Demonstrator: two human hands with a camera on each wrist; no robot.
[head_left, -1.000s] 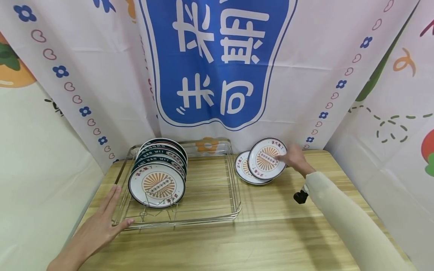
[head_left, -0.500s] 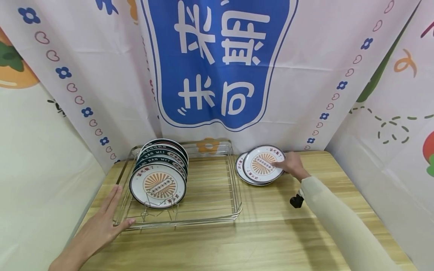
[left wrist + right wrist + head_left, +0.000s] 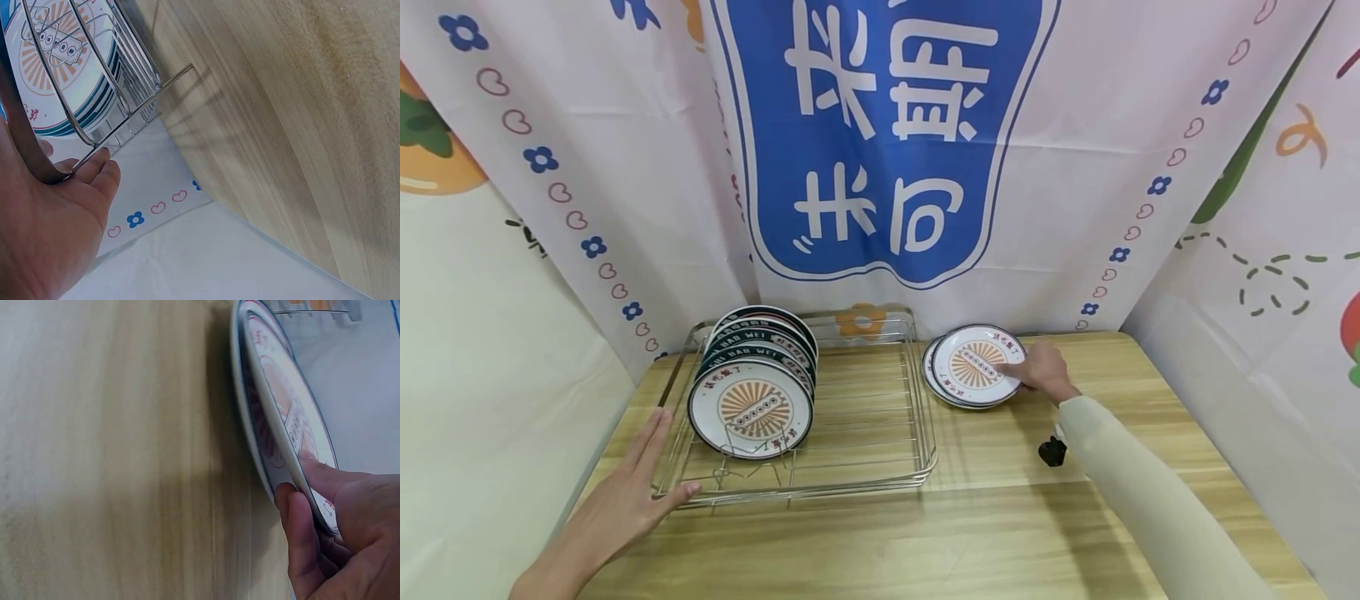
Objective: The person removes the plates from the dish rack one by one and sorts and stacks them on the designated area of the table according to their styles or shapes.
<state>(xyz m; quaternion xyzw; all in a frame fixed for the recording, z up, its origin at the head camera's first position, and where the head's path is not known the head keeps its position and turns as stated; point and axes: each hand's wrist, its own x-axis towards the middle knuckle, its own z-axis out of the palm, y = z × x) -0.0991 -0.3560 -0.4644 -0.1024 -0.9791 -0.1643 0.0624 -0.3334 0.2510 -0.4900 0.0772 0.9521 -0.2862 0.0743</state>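
At the right, my right hand pinches the edge of a white plate with an orange sunburst, thumb on its face and fingers beneath. In the right wrist view the gripped plate is tilted close over another plate, with a gap between their near rims. My left hand rests at the front left corner of a wire dish rack, fingers straight along its side and thumb on the front rail. Several plates lean in a row in the rack's left part, the front one white, those behind dark-rimmed.
The rack and plates are on a wooden table. A printed curtain hangs right behind them, with pale cloth walls on both sides. A small black object is attached under my right wrist.
The plate in my right hand has come down and to the left, now nearly covering the plate beneath. My left hand and the rack stay in place.
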